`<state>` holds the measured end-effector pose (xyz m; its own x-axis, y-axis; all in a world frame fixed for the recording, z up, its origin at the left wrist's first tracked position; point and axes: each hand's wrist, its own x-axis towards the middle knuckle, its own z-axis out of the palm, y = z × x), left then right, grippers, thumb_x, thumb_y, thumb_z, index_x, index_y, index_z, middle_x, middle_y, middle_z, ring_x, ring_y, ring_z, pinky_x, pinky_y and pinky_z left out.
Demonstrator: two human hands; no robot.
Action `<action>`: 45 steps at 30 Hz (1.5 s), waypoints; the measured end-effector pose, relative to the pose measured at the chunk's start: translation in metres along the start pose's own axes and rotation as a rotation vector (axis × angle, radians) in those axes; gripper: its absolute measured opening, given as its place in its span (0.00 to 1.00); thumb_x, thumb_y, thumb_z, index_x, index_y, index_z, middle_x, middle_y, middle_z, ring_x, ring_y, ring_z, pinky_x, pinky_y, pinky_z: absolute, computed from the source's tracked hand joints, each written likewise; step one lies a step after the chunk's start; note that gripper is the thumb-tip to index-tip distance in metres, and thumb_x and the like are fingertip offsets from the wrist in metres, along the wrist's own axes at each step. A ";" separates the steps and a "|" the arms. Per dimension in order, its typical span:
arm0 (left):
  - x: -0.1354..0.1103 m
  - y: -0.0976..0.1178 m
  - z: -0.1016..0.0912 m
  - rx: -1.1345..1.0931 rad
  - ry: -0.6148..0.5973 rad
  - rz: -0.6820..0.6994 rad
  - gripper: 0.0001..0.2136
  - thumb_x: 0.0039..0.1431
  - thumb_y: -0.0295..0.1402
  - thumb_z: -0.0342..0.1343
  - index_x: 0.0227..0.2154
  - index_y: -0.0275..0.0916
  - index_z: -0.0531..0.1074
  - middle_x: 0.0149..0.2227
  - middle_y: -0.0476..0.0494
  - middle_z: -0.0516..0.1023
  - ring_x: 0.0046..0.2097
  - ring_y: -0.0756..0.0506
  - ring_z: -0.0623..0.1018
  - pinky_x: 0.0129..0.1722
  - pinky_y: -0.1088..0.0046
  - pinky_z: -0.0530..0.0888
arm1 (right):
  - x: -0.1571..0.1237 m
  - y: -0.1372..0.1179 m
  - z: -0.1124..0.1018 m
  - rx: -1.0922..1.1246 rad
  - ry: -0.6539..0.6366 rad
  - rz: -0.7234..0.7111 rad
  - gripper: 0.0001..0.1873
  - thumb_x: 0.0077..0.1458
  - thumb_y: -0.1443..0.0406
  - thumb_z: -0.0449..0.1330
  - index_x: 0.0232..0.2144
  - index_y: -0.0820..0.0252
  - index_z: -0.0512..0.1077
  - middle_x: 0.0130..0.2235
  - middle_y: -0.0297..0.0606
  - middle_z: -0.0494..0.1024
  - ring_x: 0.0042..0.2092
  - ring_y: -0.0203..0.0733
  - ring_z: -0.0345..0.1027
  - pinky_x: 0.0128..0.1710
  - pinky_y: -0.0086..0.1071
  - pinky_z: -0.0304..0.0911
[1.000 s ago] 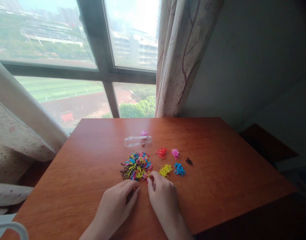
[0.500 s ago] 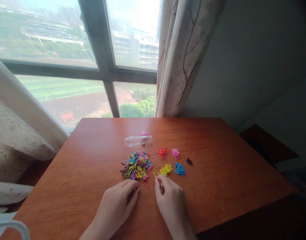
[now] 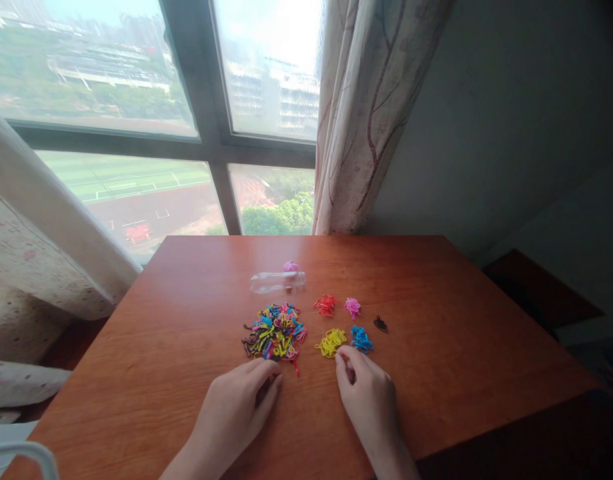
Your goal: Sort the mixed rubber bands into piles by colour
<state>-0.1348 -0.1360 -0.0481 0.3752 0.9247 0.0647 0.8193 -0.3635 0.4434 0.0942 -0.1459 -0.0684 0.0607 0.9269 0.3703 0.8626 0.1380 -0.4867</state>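
A mixed heap of small coloured rubber bands [image 3: 276,333] lies in the middle of the table. My left hand [image 3: 243,400] rests at its near edge, thumb and fingers curled together; anything in them is hidden. To the right, my right hand [image 3: 369,387] is pinched, its fingertips at the near edge of a pile of yellow rubber bands [image 3: 331,343]. A bit of yellow shows right at those fingertips. Beside that pile sit blue rubber bands [image 3: 361,339]. Behind are red rubber bands [image 3: 325,305] and pink rubber bands [image 3: 353,307], with a few black rubber bands [image 3: 381,324] farther right.
A clear plastic container [image 3: 273,283] lies on its side behind the heap, with a pink-purple item [image 3: 291,266] by it. The brown wooden table [image 3: 151,373] ends at a window with curtains. A white curved object [image 3: 26,453] stands at the lower left.
My right hand has moved right, from beside the heap to the yellow pile, carrying the yellow rubber band seen at its fingertips. My left hand has stayed in place.
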 end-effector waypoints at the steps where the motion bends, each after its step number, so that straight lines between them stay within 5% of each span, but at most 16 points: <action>1: 0.000 0.000 0.000 0.001 -0.003 -0.003 0.10 0.65 0.33 0.46 0.33 0.44 0.72 0.33 0.49 0.79 0.34 0.47 0.79 0.33 0.76 0.70 | -0.001 -0.001 0.000 0.006 0.001 -0.001 0.12 0.64 0.66 0.50 0.34 0.57 0.74 0.31 0.36 0.79 0.29 0.38 0.73 0.31 0.28 0.58; 17: 0.001 0.000 0.000 -0.025 -0.018 -0.019 0.09 0.65 0.33 0.47 0.34 0.44 0.72 0.33 0.49 0.79 0.35 0.47 0.79 0.34 0.75 0.71 | -0.012 -0.045 0.019 0.095 -0.171 -0.066 0.06 0.61 0.66 0.54 0.35 0.54 0.72 0.28 0.31 0.76 0.29 0.37 0.70 0.31 0.27 0.53; 38: 0.000 0.001 0.001 -0.068 0.014 -0.025 0.09 0.64 0.32 0.48 0.41 0.46 0.72 0.39 0.49 0.81 0.39 0.47 0.81 0.38 0.75 0.73 | -0.013 -0.044 0.020 0.123 -0.195 -0.056 0.10 0.59 0.71 0.52 0.32 0.54 0.72 0.29 0.31 0.76 0.32 0.38 0.72 0.33 0.27 0.54; 45: 0.001 0.001 0.000 -0.059 0.009 0.021 0.09 0.64 0.32 0.48 0.36 0.45 0.74 0.35 0.49 0.81 0.35 0.47 0.80 0.34 0.77 0.72 | -0.011 -0.046 0.018 0.159 -0.181 -0.136 0.10 0.60 0.70 0.52 0.33 0.54 0.72 0.29 0.32 0.77 0.32 0.37 0.73 0.34 0.25 0.58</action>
<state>-0.1334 -0.1356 -0.0480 0.3880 0.9179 0.0828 0.7841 -0.3760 0.4939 0.0448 -0.1561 -0.0648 -0.1536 0.9412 0.3009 0.7659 0.3058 -0.5656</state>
